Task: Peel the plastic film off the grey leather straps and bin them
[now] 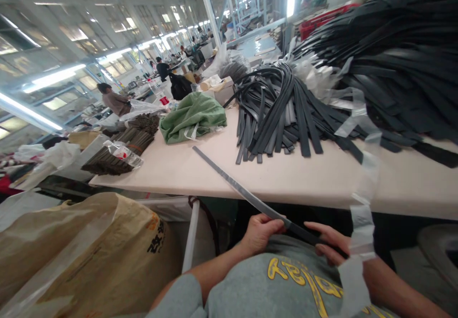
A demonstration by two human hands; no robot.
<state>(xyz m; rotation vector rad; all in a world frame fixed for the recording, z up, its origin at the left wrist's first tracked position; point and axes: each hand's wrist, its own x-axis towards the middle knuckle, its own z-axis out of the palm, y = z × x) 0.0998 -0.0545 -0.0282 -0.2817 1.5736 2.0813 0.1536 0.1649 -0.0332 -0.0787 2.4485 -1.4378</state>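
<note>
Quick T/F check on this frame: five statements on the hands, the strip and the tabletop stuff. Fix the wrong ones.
1. The left hand grips a gray strip. True.
2. The right hand rests on the green cloth. False: it has the strip between thumb and fingers, well away from the cloth.
3. In the picture, the green cloth lies left of the looped black strips. True.
4. The plastic bottle stands upright. False: it lies on its side on the brown bundle.
5. The lettering on the gray shirt is red. False: it is yellow.
</note>
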